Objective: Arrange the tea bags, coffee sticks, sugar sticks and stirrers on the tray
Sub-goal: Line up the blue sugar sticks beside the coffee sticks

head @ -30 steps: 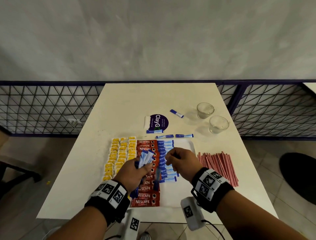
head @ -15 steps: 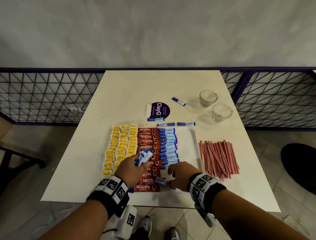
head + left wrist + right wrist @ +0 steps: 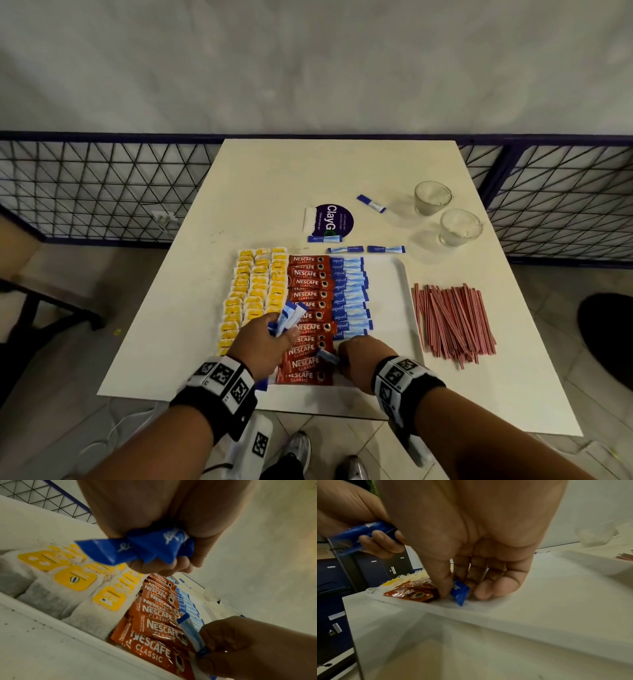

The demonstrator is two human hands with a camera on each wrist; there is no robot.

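Head view shows little change from half a second ago: the right hand [image 3: 359, 359] still pinches one blue sugar stick [image 3: 328, 356] low at the white tray's [image 3: 394, 308] near end, beside the red Nescafé coffee sticks [image 3: 310, 308], while the left hand [image 3: 263, 342] stays clenched round a fanned bundle of sugar sticks [image 3: 287, 317]. Yellow-tagged tea bags [image 3: 253, 294] fill the tray's left side. Thin red striped stirrers [image 3: 452, 318] lie heaped on the table [image 3: 291, 178] right of the tray, near two clear glasses [image 3: 445, 212].
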